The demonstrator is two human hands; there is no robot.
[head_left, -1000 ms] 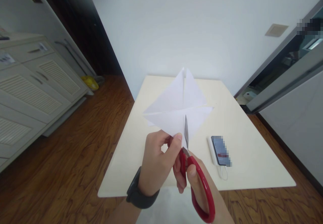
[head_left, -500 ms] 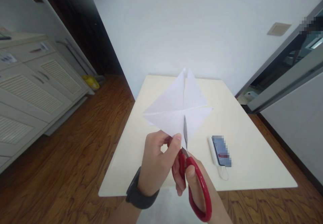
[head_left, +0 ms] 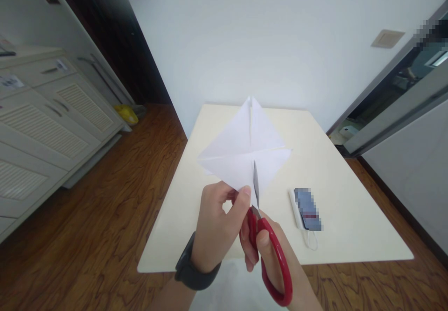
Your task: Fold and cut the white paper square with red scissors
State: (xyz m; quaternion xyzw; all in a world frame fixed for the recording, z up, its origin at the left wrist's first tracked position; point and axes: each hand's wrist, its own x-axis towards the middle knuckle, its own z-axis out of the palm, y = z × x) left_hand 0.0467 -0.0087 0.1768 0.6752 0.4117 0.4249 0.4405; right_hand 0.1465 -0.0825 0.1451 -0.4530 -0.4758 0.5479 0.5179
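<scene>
A square sheet of white paper (head_left: 231, 136), turned like a diamond, is held up over the table. Slits run inward from its far, left and right corners. My left hand (head_left: 222, 220), with a dark band on the wrist, pinches the near corner between thumb and fingers. In my right hand (head_left: 271, 245) are red-handled scissors (head_left: 285, 273), thumb through one loop and fingers around the other. Their blades straddle the near corner, one on top of the sheet; the lower blade is mostly hidden beneath it.
The cream table (head_left: 357, 227) stands against a white wall (head_left: 280, 40). To the right of my hands lie a phone (head_left: 308, 210) and a white object (head_left: 296, 210) with a cord loop. A louvred cabinet (head_left: 52, 115) and a yellow bag (head_left: 126, 114) are at left on the wood floor (head_left: 140, 171).
The far and right corners of the paper have shifted slightly left. The scissor handles have drawn a little closer together, and both hands stay almost in place.
</scene>
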